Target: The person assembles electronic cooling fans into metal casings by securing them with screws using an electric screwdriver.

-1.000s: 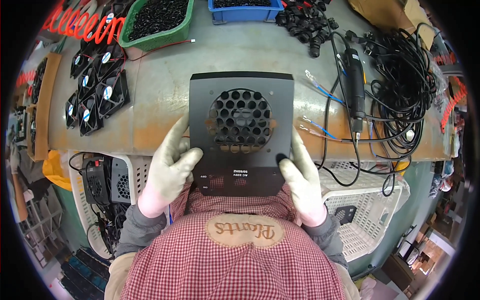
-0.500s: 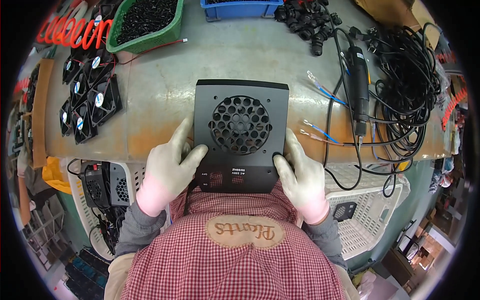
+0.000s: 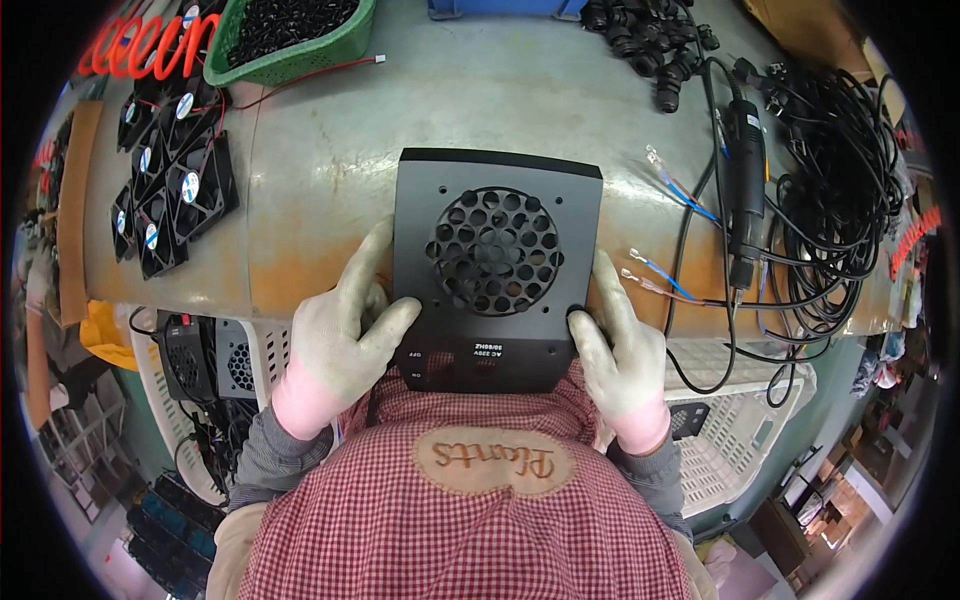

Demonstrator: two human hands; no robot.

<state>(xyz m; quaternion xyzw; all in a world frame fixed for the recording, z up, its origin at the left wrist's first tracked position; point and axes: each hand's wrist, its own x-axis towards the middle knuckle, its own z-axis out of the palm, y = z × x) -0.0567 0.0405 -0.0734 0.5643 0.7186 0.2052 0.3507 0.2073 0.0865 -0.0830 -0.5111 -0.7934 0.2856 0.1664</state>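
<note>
Between my two gloved hands is a black metal housing panel (image 3: 420,250) with a round, honeycomb-patterned vent and small holes around it. Its lower face, toward me, is bent and has white print and cutouts. My left hand (image 3: 345,335) grips its left edge, thumb on the face and fingers at the side and behind. My right hand (image 3: 620,350) holds the right edge the same way, thumb near the lower corner. Both gloves are white with pink cuffs. The panel's underside is hidden.
Black fans (image 3: 190,190) lie at left below a green basket (image 3: 290,68) of small black parts. A black electric screwdriver (image 3: 746,190) and coiled black cables (image 3: 840,230) lie at right. Further back are black fittings (image 3: 655,50) and a blue bin (image 3: 505,8). White crates (image 3: 745,440) flank me.
The panel has shifted slightly right and turned a little, still between both hands. My right hand has moved right with it. The whole view has shifted slightly too.
</note>
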